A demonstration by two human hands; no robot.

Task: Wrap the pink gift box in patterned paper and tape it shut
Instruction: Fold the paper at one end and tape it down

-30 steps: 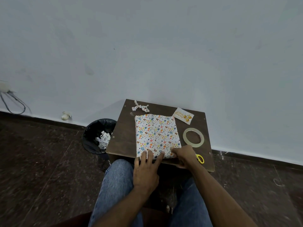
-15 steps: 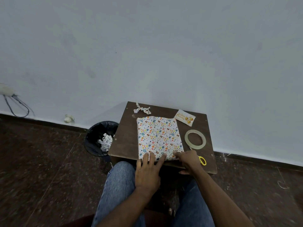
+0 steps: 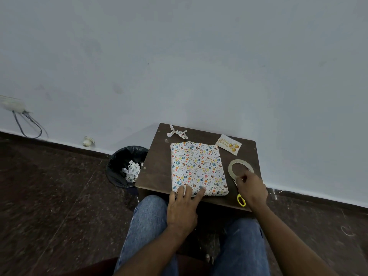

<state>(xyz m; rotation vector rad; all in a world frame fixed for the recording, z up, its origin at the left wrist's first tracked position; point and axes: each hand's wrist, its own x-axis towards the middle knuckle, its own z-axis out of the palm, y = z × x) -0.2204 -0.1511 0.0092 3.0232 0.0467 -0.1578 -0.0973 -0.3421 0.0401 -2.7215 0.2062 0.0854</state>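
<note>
The gift box lies flat on a small dark wooden table, fully covered in white paper with coloured egg and heart patterns; no pink shows. My left hand presses on the box's near edge with straight fingers. Over at the right, my right hand has its fingers curled, pinching the near rim of a clear tape roll. That part of the roll is hidden by the hand. Yellow-handled scissors stick out from under my right hand at the table's front edge.
A birthday card lies at the table's back right, and a twisted paper scrap at the back. A black bin with crumpled paper stands on the floor to the left. My knees are under the table's front; the wall is right behind it.
My right hand left the box's near right corner and moved right to the tape roll. My left hand stayed pressing on the near edge.
</note>
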